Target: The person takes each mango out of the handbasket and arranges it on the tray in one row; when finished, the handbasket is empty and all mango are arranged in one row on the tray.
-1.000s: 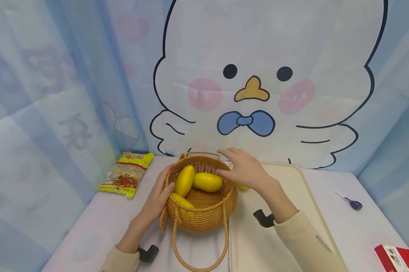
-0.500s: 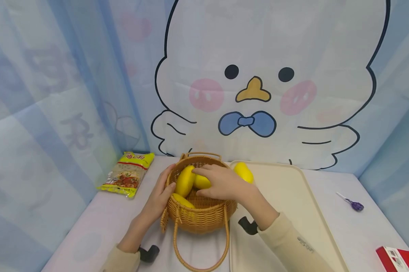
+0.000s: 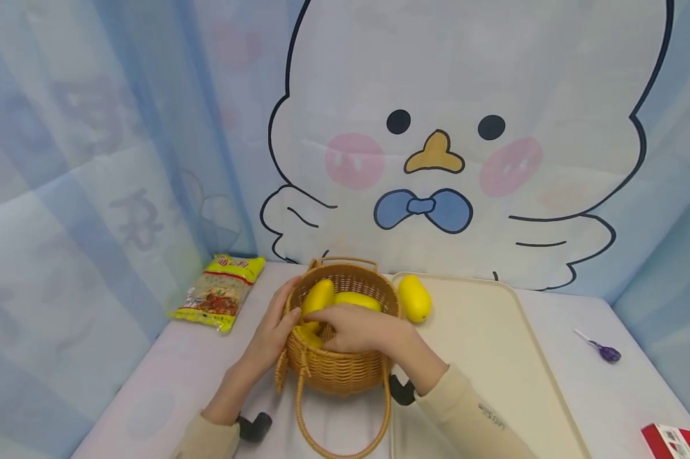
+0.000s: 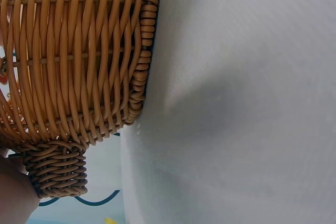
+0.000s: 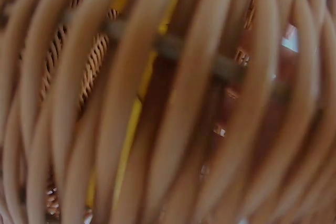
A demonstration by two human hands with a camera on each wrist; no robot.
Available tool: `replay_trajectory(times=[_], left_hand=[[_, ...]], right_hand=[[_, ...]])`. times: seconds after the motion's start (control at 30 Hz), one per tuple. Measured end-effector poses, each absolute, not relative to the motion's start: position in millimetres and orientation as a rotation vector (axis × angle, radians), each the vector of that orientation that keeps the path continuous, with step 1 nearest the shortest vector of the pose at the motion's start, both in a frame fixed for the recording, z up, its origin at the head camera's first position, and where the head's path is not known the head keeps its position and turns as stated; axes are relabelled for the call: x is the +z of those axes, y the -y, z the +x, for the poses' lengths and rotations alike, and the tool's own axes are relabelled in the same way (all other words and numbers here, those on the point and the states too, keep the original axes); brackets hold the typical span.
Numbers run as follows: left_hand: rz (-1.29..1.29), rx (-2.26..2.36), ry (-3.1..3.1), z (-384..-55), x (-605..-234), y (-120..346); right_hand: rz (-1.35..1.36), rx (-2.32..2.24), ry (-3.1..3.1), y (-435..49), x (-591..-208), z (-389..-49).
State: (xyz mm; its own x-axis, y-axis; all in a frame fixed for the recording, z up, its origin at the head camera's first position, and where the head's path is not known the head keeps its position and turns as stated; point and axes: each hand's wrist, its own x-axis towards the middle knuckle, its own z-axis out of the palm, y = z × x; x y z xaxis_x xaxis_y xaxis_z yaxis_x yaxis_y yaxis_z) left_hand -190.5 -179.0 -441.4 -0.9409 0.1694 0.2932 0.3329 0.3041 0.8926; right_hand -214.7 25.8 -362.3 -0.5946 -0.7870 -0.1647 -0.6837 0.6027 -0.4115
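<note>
A round wicker basket [image 3: 345, 373] stands with its mouth facing up and several yellow mangoes inside. My left hand [image 3: 271, 331] grips its left rim, thumb over the edge and fingers along the outside. The right hand [image 3: 356, 328] reaches into the basket from the right, forefinger and thumb spread apart over the front-left mango [image 3: 309, 336]. One mango [image 3: 320, 296] leans at the back left; another mango [image 3: 359, 299] lies behind the right hand, partly covered by it. In the right wrist view the basket's weave [image 5: 173, 98] fills the picture and hides the fingers.
Right of the basket lies a cream tray [image 3: 482, 357], with a single mango [image 3: 415, 298] at its back left corner. A yellow food packet [image 3: 221, 293] is at the left. Farther right are a purple lollipop [image 3: 608, 354] and a red box [image 3: 674, 441]. The basket's looped handle [image 3: 345, 456] hangs toward me.
My right hand has gone from the basket's right rim, above the tray, leftward and down into the basket, uncovering the mango on the tray. The left hand keeps its grip.
</note>
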Motion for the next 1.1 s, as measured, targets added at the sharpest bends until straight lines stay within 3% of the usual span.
replay_trajectory(times=[0.5,1.1], left_hand=[[-0.444,-1.688,2.447,-191.2,-444.2,179.1],[-0.437,-1.683,2.448,-192.6,-444.7,177.6]], right_hand=[[-0.935,-0.326,-2.403,-18.7,-369.8,-220.1],[-1.037,-0.326,-2.403,-18.8,-376.3,-224.8]])
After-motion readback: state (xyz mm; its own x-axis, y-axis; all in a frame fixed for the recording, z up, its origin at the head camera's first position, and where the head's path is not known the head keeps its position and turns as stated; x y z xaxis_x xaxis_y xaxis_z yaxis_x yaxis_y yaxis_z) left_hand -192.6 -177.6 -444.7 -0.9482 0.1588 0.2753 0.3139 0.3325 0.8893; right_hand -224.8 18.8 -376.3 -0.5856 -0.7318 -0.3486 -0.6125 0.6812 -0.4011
